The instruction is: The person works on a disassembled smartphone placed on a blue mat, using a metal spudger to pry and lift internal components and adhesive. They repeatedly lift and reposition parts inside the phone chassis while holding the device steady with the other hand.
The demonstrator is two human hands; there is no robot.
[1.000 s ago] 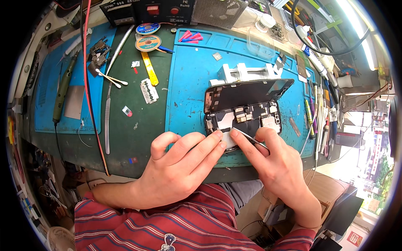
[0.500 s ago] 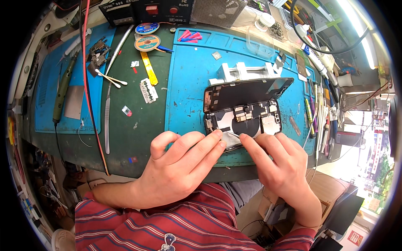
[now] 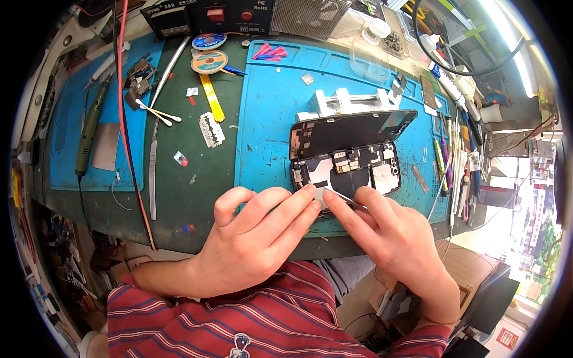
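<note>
An opened smartphone [image 3: 385, 178] lies on the blue mat, its dark screen [image 3: 352, 137] tilted up along the far side and its inner parts bare. My left hand [image 3: 253, 235] reaches in from the left. Its fingertips are drawn together at the phone's near left corner, beside a small whitish piece [image 3: 321, 194]; whether they pinch it or the phone's edge is hidden. My right hand [image 3: 391, 235] is closed on a thin metal tool [image 3: 349, 200] at the near edge. The right index fingertip almost meets the left fingers.
A grey metal holder [image 3: 343, 104] stands right behind the screen. To the left lie a razor blade [image 3: 211, 129], cotton swabs [image 3: 158, 112] and a long metal tool [image 3: 153, 173]. Screwdrivers [image 3: 444, 155] line the right side. A black box [image 3: 233, 18] stands at the back.
My right hand has shifted left along the phone's near edge, its index fingertip closer to the left fingers. More of the thin tool's shaft shows. The left hand has stayed in place.
</note>
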